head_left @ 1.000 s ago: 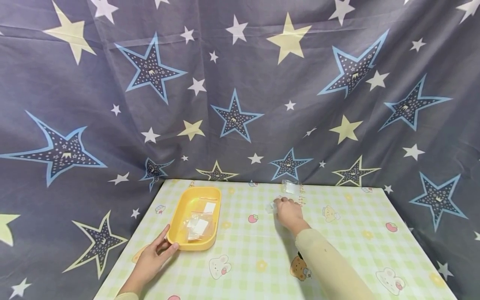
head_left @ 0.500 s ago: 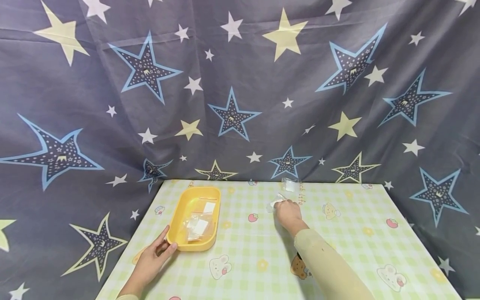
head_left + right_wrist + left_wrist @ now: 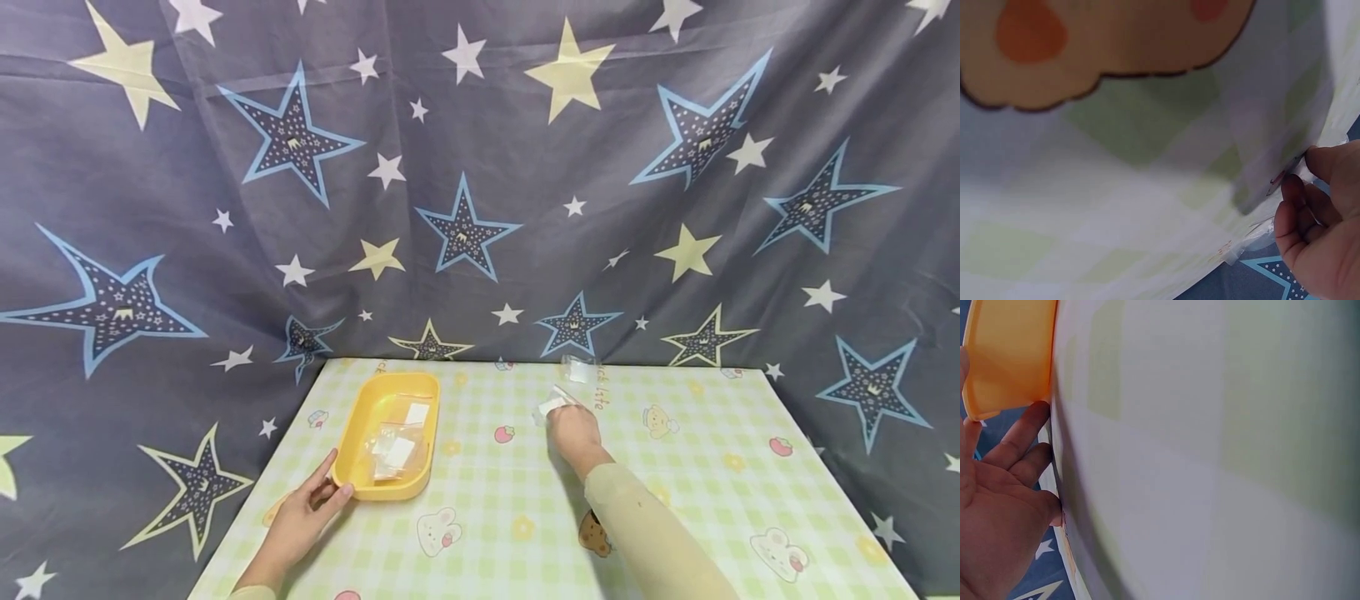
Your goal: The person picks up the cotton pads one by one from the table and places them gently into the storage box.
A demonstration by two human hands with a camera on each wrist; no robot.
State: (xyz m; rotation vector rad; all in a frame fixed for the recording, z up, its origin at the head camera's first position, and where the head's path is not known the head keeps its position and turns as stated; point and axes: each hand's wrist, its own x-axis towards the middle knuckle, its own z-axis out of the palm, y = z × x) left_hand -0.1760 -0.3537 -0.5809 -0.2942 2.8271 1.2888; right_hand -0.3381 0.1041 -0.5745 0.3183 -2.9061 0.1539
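Note:
A yellow tray point(image 3: 390, 493) stands on the left of the table, with several clear plastic bags point(image 3: 397, 452) bearing white labels inside. At its near left corner, my left hand point(image 3: 296, 521) holds the tray, thumb at the near rim and fingers along the outer left wall. My right hand point(image 3: 576, 435) pinches a small clear plastic bag point(image 3: 552, 406) with a white label, near the table's far side. The thumb and fingertips meet at the bag in the right wrist view. Behind it lies another clear bag point(image 3: 578, 369) at the far edge.
The table point(image 3: 517, 483) wears a green checked cloth printed with cartoon figures. A dark curtain point(image 3: 480, 150) with stars hangs right behind the far edge and along both sides.
My right hand has turned slightly, and more of the pinched bag shows, its far end tilted up. My left hand and the tray have stayed in place.

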